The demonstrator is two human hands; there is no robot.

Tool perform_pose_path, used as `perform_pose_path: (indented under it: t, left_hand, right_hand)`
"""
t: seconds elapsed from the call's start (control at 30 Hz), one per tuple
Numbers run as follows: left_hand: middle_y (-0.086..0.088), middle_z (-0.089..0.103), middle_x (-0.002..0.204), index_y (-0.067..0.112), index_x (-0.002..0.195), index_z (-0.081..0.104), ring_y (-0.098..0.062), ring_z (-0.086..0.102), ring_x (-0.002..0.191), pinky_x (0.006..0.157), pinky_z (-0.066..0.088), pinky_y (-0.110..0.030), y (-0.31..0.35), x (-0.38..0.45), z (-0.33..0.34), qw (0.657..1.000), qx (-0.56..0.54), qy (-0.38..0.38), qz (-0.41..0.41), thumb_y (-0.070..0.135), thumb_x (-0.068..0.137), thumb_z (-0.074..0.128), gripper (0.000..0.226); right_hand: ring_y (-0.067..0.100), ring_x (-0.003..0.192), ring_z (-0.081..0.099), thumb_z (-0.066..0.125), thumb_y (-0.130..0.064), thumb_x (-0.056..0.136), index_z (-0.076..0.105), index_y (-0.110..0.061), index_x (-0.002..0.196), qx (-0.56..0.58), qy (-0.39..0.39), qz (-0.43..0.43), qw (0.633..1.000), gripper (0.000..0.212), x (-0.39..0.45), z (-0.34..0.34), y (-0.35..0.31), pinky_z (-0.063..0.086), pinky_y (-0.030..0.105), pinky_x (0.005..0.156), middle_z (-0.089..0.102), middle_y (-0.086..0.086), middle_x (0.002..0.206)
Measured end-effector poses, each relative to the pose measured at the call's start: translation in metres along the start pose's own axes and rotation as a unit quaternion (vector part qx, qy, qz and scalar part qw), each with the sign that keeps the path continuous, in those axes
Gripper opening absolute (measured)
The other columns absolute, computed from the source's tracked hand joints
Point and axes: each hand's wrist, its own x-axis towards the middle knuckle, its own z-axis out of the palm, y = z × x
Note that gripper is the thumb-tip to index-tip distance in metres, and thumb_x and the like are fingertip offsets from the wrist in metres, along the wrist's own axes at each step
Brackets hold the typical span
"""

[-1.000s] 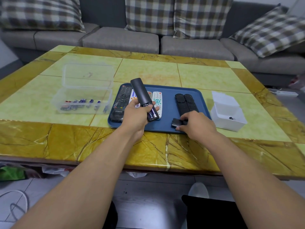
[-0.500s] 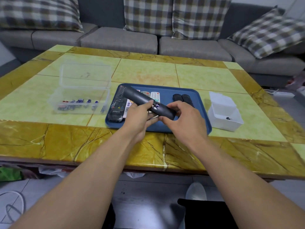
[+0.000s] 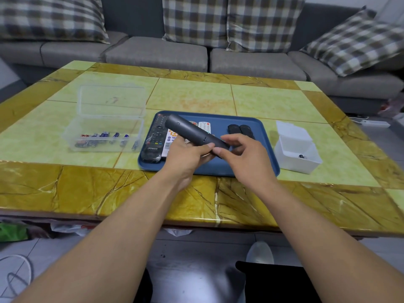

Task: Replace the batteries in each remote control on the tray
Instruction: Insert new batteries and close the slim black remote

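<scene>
A dark grey remote is held slantwise over the blue tray, its back facing up with the cover on. My left hand grips its lower half from below. My right hand pinches the remote's near end with thumb and fingers. On the tray lie a black remote, two white remotes partly hidden by the held one, and two small black remotes side by side.
A clear plastic box with several batteries stands left of the tray, lid open. A white box holding a small dark item stands to the right. The table's near edge is close to me. A grey sofa with checked cushions lies behind.
My right hand picked the black cover up from the tray and brought it onto the remote's open battery bay. The batteries no longer show. The remote tilted from upright to slantwise.
</scene>
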Motion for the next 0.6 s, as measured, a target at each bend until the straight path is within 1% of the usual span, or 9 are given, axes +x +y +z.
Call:
perform_pose_path:
  t: [0.03, 0.1, 0.17, 0.27, 0.37, 0.47, 0.6]
  left_hand:
    - [-0.018, 0.071, 0.103, -0.001, 0.131, 0.047, -0.029, 0.074, 0.097, 0.077, 0.062, -0.032, 0.0, 0.001, 0.0, 1.0, 0.0, 0.001, 0.003, -0.012, 0.089, 0.065, 0.047]
    - [-0.014, 0.071, 0.102, 0.001, 0.13, 0.048, -0.028, 0.073, 0.1, 0.078, 0.062, -0.033, 0.001, 0.001, 0.0, 1.0, 0.0, 0.001, 0.008, -0.01, 0.09, 0.064, 0.045]
    - [-0.013, 0.071, 0.101, 0.001, 0.128, 0.05, -0.026, 0.073, 0.097, 0.077, 0.062, -0.031, 0.001, 0.001, 0.0, 1.0, 0.005, -0.002, 0.01, -0.009, 0.09, 0.065, 0.042]
    - [-0.013, 0.072, 0.101, 0.003, 0.124, 0.053, -0.024, 0.073, 0.094, 0.076, 0.061, -0.029, 0.0, -0.001, 0.001, 1.0, 0.017, -0.014, 0.014, -0.008, 0.09, 0.065, 0.037]
    - [-0.017, 0.073, 0.106, 0.008, 0.122, 0.054, -0.026, 0.073, 0.097, 0.079, 0.061, -0.03, -0.001, 0.001, 0.001, 0.998, 0.044, -0.019, 0.027, -0.005, 0.09, 0.067, 0.036]
    - [-0.02, 0.073, 0.11, 0.01, 0.118, 0.055, -0.031, 0.072, 0.103, 0.087, 0.061, -0.036, -0.002, 0.002, 0.001, 0.996, 0.073, -0.024, 0.037, -0.003, 0.09, 0.068, 0.033]
    - [-0.018, 0.074, 0.109, 0.02, 0.108, 0.058, -0.032, 0.071, 0.105, 0.093, 0.058, -0.04, -0.002, 0.001, -0.002, 0.994, 0.094, -0.043, 0.035, 0.001, 0.092, 0.067, 0.026]
  right_hand:
    - [0.009, 0.084, 0.067, 0.076, -0.041, 0.084, 0.069, -0.033, 0.108, 0.06, 0.0, 0.031, 0.998, 0.025, 0.001, -0.001, 0.001, 0.055, 0.025, 0.072, 0.07, -0.013, 0.096]
    - [0.018, 0.086, 0.071, 0.072, -0.033, 0.09, 0.071, -0.023, 0.107, 0.169, -0.011, 0.105, 0.98, 0.019, 0.001, -0.004, 0.002, 0.06, 0.03, 0.072, 0.073, -0.001, 0.098]
    - [0.019, 0.083, 0.07, 0.069, -0.026, 0.094, 0.072, -0.013, 0.108, 0.246, -0.047, 0.165, 0.954, 0.019, 0.0, -0.008, 0.002, 0.06, 0.028, 0.071, 0.073, 0.01, 0.104]
    - [0.02, 0.082, 0.066, 0.068, -0.02, 0.094, 0.07, -0.005, 0.113, 0.314, -0.087, 0.2, 0.924, 0.024, -0.001, -0.011, 0.001, 0.058, 0.026, 0.07, 0.071, 0.014, 0.107]
    - [0.019, 0.079, 0.065, 0.069, -0.018, 0.093, 0.068, -0.004, 0.114, 0.335, -0.094, 0.206, 0.915, 0.025, 0.0, -0.013, 0.001, 0.057, 0.025, 0.068, 0.069, 0.01, 0.102]
    - [0.015, 0.074, 0.064, 0.071, -0.021, 0.092, 0.07, -0.008, 0.11, 0.316, -0.085, 0.207, 0.922, 0.023, -0.001, -0.015, 0.002, 0.054, 0.025, 0.066, 0.071, 0.007, 0.099]
    - [0.011, 0.071, 0.062, 0.074, -0.028, 0.088, 0.072, -0.012, 0.107, 0.282, -0.085, 0.216, 0.931, 0.024, -0.001, -0.015, 0.002, 0.049, 0.024, 0.063, 0.075, 0.006, 0.102]
